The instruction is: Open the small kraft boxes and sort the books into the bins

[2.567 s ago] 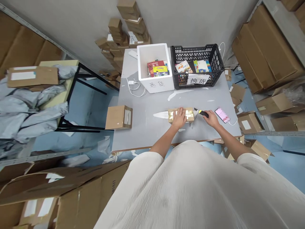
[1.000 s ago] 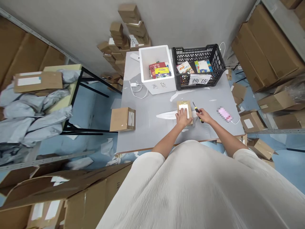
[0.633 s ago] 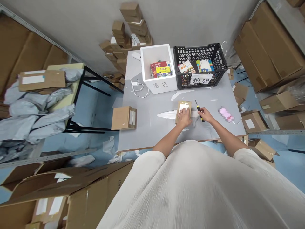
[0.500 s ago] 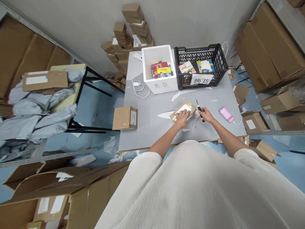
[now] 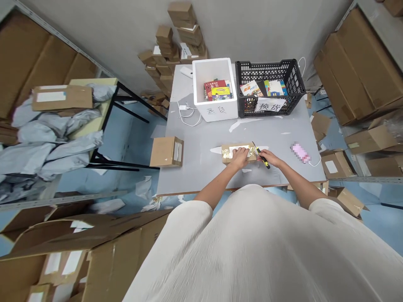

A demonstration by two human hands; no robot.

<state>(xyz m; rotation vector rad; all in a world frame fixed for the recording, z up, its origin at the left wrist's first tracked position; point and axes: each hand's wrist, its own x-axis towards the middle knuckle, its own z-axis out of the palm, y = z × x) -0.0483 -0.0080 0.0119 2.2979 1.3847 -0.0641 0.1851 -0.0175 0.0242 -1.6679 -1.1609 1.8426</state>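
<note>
A small cardboard box [image 5: 226, 153] with shiny tape and a white label lies on the grey table [image 5: 201, 178] in front of me, its long side roughly level with the table's front edge. My left hand [image 5: 240, 158] holds it from above, fingers bent over the label. In my right hand [image 5: 271, 157] is a yellow and black utility knife [image 5: 263, 158], gripped by the handle. Its tip points up and left, close to the box's right end. Whether the blade touches the cardboard I cannot tell.
Behind stand a white foam bin [image 5: 217, 113] and a black plastic crate [image 5: 291, 98], both with books. Another cardboard box [image 5: 163, 152] sits at the table's left edge. A pink blurred item [image 5: 300, 152] with a cable lies right. Grey parcels [image 5: 72, 161] fill a side table.
The small box has turned from slanted to nearly level under my left hand. My right hand has brought the knife left, close against the box's right end, and tilted it further.
</note>
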